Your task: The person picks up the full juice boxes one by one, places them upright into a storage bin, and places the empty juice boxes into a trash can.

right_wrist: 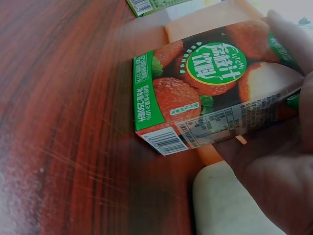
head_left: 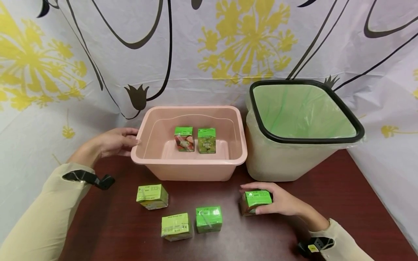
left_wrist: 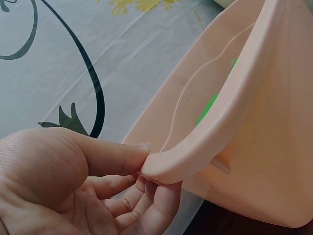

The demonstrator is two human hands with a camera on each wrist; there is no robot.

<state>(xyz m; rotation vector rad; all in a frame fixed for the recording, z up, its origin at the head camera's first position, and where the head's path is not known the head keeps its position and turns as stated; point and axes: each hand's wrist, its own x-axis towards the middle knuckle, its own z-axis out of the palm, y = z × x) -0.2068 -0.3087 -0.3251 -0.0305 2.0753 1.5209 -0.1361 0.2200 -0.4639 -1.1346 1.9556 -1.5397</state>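
At the basin's left end my left hand pinches the rim of a pink plastic basin, thumb on top and fingers curled beneath, as the left wrist view shows. My right hand grips a litchi juice box by its sides, in front of the basin's right end. Its printed litchi picture and barcode show in the right wrist view. Inside the basin stand two juice boxes, a red-fronted one and a green one, side by side.
Three more boxes stand on the dark red table: a yellow-green one at left, another yellow-green one nearer, and a bright green one. A bin with black rim and clear liner stands right of the basin. Behind hangs a flowered curtain.
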